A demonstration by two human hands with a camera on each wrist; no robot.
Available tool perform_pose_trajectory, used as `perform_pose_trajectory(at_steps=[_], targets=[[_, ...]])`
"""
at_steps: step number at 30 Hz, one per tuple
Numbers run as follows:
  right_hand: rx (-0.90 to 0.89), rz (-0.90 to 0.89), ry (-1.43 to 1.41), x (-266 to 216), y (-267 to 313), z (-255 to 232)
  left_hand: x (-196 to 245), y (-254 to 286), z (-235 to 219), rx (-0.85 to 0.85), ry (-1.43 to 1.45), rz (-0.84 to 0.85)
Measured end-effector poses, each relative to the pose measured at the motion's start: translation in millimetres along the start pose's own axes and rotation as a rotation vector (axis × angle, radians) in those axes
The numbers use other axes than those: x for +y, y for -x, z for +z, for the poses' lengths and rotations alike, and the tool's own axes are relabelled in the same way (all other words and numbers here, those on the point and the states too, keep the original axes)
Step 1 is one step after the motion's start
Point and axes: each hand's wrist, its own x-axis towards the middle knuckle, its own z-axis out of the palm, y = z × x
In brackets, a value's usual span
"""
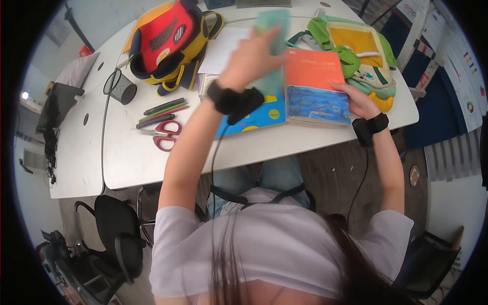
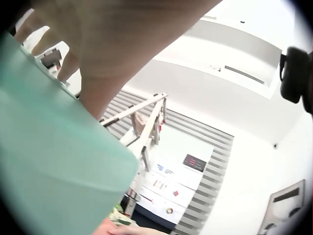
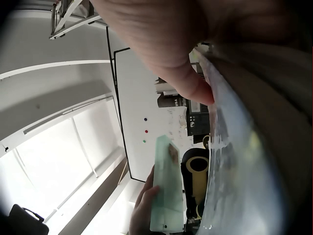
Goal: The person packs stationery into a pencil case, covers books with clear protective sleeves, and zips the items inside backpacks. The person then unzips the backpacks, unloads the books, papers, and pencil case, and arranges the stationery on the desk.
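Observation:
Blurred in the head view, my left hand (image 1: 254, 58) holds a translucent teal case (image 1: 274, 30) above the table. The left wrist view has the case (image 2: 63, 152) close up beside the hand (image 2: 107, 44); the right wrist view shows the case (image 3: 167, 196) standing upright in the left hand's fingers (image 3: 142, 208). My right hand (image 1: 358, 101) grips the right edge of an orange and blue book (image 1: 317, 104), thumb on its cover. Beside that book lies a bright blue book (image 1: 272, 114). White paper (image 1: 223, 48) lies left of the case.
A red and yellow backpack (image 1: 162, 38) stands at the back left, a green and yellow bag (image 1: 361, 46) at the right. Left of the books are a mesh cup (image 1: 122, 89), several pens (image 1: 162, 112) and red-handled scissors (image 1: 165, 134). The white table's (image 1: 229, 157) front edge is near my body.

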Motion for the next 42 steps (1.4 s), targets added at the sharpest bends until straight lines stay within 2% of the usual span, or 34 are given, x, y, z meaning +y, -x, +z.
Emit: perform_pose_trajectory(at_steps=[2, 5, 7, 10, 14, 16, 19, 21, 23, 25, 27, 29, 30, 31, 33, 35, 37, 41, 42], targets=[[0.005, -0.015, 0.013, 0.9, 1.1, 2.9, 31.8, -3.0, 18.8, -0.094, -0.034, 0.024], [0.019, -0.075, 0.034, -0.9, 7.6, 4.1, 51.4, -7.9, 62.5, -0.176, -0.084, 0.06], [0.059, 0.012, 0.1, 1.1, 5.6, -12.9, 61.4, -8.5, 88.5, -0.212, -0.124, 0.076], [0.09, 0.002, 0.005, 5.7, 8.8, -20.7, 75.9, -0.7, 104.5, -0.245, -0.161, 0.038], [0.047, -0.064, 0.057, -9.7, 20.2, -10.8, 80.6, 7.9, 106.6, -0.206, -0.101, 0.09], [0.185, 0.045, 0.591, -39.2, 30.2, -6.9, 74.8, 7.9, 104.9, -0.213, -0.096, 0.098], [0.359, -0.242, 1.076, -78.5, 11.6, -27.8, 45.5, 6.4, 99.1, -0.187, 0.047, 0.171], [0.313, -0.532, 1.264, -102.8, -8.8, -15.7, 13.3, 2.9, 91.6, -0.105, -0.06, 0.223], [0.159, -0.606, 1.352, -120.8, -43.8, 6.0, -17.1, 1.7, 81.6, 0.044, -0.141, 0.218], [0.02, -0.61, 1.499, -128.0, -91.3, 23.7, -46.2, -4.5, 60.8, 0.097, -0.317, 0.147], [-0.123, -0.397, 1.565, -118.8, -158.3, 18.4, -89.2, -8.9, 46.6, 0.189, -0.376, -0.018], [-0.099, -0.08, 1.7, -116.8, -156.4, 54.0, -96.9, 0.1, 12.1, 0.09, -0.506, -0.31], [-0.02, -0.045, 1.888, -110.7, -163.8, 61.6, -117.4, 0.7, 7.4, 0.029, -0.486, -0.367], [-0.026, -0.058, 1.891, -107.8, -173.3, 65.5, -122.6, 2.3, -0.5, 0.036, -0.493, -0.375], [-0.026, 0.134, 2.021, -104.0, -189.8, 69.4, -130.3, 5.7, -10.5, -0.178, -0.27, -0.53], [-0.013, 0.141, 2.126, -99.6, -174.6, 83.7, -139.5, 6.4, -5.6, -0.18, -0.251, -0.509], [-0.036, 0.058, 2.205, -98.9, -175.8, 81.0, -143.8, 7.0, 1.2, -0.019, -0.319, -0.457], [-0.032, -0.037, 2.269, -96.4, -174.0, 78.6, -144.4, 4.3, -3.5, -0.013, -0.267, -0.433], [-0.05, 0.016, 2.229, -97.7, -172.0, 80.6, -143.2, 0.0, -7.5, -0.104, -0.206, -0.521]])
